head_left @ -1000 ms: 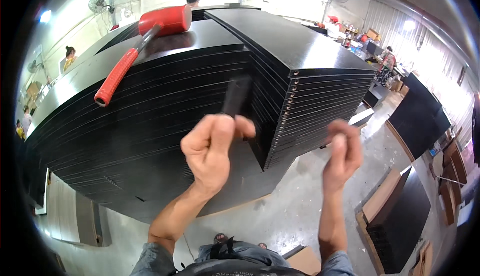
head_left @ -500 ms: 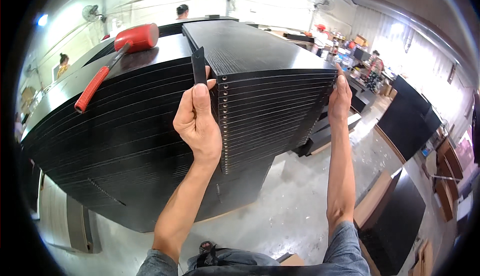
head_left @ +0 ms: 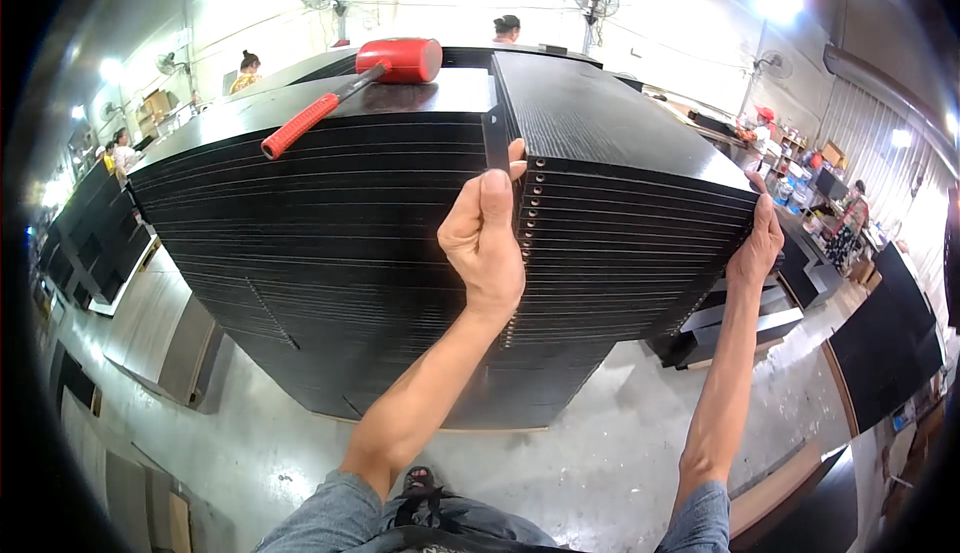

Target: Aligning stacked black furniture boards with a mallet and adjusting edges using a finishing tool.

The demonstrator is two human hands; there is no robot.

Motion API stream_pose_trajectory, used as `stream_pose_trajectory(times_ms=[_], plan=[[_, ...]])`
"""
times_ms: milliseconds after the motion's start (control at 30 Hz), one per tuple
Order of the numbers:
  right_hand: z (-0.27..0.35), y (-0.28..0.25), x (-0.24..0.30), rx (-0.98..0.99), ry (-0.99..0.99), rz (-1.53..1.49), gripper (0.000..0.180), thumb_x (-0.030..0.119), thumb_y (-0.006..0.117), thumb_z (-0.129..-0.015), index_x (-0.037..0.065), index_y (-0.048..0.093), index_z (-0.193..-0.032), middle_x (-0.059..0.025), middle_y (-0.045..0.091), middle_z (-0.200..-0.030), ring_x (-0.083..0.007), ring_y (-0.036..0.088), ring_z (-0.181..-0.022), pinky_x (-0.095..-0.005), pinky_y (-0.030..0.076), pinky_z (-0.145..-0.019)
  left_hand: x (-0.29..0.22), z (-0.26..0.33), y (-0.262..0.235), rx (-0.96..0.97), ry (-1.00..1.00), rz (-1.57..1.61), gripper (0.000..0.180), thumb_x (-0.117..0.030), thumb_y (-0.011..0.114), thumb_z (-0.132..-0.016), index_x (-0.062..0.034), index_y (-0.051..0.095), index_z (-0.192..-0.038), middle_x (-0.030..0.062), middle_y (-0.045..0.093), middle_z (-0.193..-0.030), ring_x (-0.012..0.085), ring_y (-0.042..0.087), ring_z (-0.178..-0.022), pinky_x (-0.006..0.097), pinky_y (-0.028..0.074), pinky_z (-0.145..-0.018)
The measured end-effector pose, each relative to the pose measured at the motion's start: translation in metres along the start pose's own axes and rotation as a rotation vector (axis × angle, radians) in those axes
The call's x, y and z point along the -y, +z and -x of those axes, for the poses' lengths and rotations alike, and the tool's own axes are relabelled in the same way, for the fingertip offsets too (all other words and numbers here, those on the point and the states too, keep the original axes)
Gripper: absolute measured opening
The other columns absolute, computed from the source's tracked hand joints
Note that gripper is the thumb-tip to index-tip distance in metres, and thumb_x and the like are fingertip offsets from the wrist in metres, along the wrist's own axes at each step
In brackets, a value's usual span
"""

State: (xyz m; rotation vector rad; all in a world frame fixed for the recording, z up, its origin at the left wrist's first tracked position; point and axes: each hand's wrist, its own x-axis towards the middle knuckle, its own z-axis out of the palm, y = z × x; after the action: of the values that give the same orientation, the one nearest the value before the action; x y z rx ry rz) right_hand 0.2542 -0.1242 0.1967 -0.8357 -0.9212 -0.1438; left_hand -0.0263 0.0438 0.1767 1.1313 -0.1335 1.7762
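A flat black strip (head_left: pixel 496 135) with a small hole near its top stands upright in my left hand (head_left: pixel 487 238). Thumb and fingers pinch its lower end, beside the near left corner of a stack of black boards (head_left: pixel 640 218). That stack has a column of round holes down its left edge. My right hand (head_left: pixel 757 238) is closed at the near right corner of the top board (head_left: pixel 610 118), its fingertips against the edge; the far side of its grip is hidden. A mallet (head_left: pixel 400 61) with red head and red grip lies on the neighbouring stack (head_left: pixel 330 193).
Grey-topped boards (head_left: pixel 165 338) stand low at the left, and a large black panel (head_left: pixel 880 343) leans at the right. Another panel with a brown edge (head_left: pixel 780 498) lies at the lower right. Several people work in the background, one in a red cap (head_left: pixel 765 128).
My view has turned left, so the stacks, the mallet and both hands sit further right in the picture. Both hands keep their places at the stack's corners, the strip still in the left.
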Motion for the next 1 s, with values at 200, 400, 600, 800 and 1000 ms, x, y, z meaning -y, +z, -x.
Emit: stream_pose_trajectory(times_ms=[200,400,600,800,1000], plan=[[-0.002,-0.002,-0.004,-0.035,-0.066,0.064,0.043,0.034,0.056,-0.102,-0.001,0.063,-0.127,-0.0079,0.070,-0.106,-0.0111,0.066,-0.090,-0.0243,0.055,-0.080,-0.008,0.004,0.006,-0.007,-0.018,0.081,0.026,-0.018,0.056,-0.102,0.0039,0.070,-0.101,0.0187,0.071,-0.107,0.0300,0.063,-0.117,0.034,0.054,-0.098],[-0.002,-0.003,-0.004,-0.044,-0.054,0.060,0.044,0.034,0.056,-0.102,-0.002,0.064,-0.126,-0.0081,0.070,-0.108,-0.0116,0.066,-0.091,-0.0254,0.055,-0.083,-0.007,0.007,0.006,0.001,0.000,0.016,0.026,-0.017,0.057,-0.102,0.0052,0.070,-0.098,0.0186,0.071,-0.105,0.0306,0.063,-0.117,0.035,0.051,-0.101],[-0.002,0.000,-0.012,-0.046,-0.065,0.038,0.044,0.034,0.055,-0.103,-0.002,0.064,-0.126,-0.0082,0.069,-0.109,-0.0114,0.065,-0.093,-0.0246,0.053,-0.084,-0.008,0.008,-0.007,0.044,0.046,-0.076,0.031,-0.024,0.060,-0.101,0.0047,0.072,-0.103,0.0053,0.072,-0.096,0.0056,0.059,-0.083,0.021,0.047,-0.077],[0.022,0.016,0.021,-0.245,-0.280,0.528,0.037,0.025,0.054,-0.103,-0.002,0.063,-0.127,-0.0087,0.068,-0.110,-0.0135,0.063,-0.098,-0.0246,0.049,-0.088,-0.046,0.000,-0.027,0.107,-0.257,-0.066,0.022,-0.011,0.061,-0.099,0.0078,0.072,-0.100,0.0052,0.073,-0.090,0.0037,0.057,-0.075,0.018,0.045,-0.069],[0.156,0.114,0.098,0.184,-0.114,0.297,0.039,0.010,0.073,-0.077,-0.003,0.067,-0.113,-0.0142,0.067,-0.108,-0.0213,0.064,-0.093,-0.0331,0.050,-0.088,-0.084,0.018,-0.070,0.470,-0.805,0.116,0.029,-0.014,0.056,-0.098,0.0107,0.067,-0.086,0.0250,0.071,-0.085,0.0307,0.071,-0.080,0.041,0.057,-0.078]])
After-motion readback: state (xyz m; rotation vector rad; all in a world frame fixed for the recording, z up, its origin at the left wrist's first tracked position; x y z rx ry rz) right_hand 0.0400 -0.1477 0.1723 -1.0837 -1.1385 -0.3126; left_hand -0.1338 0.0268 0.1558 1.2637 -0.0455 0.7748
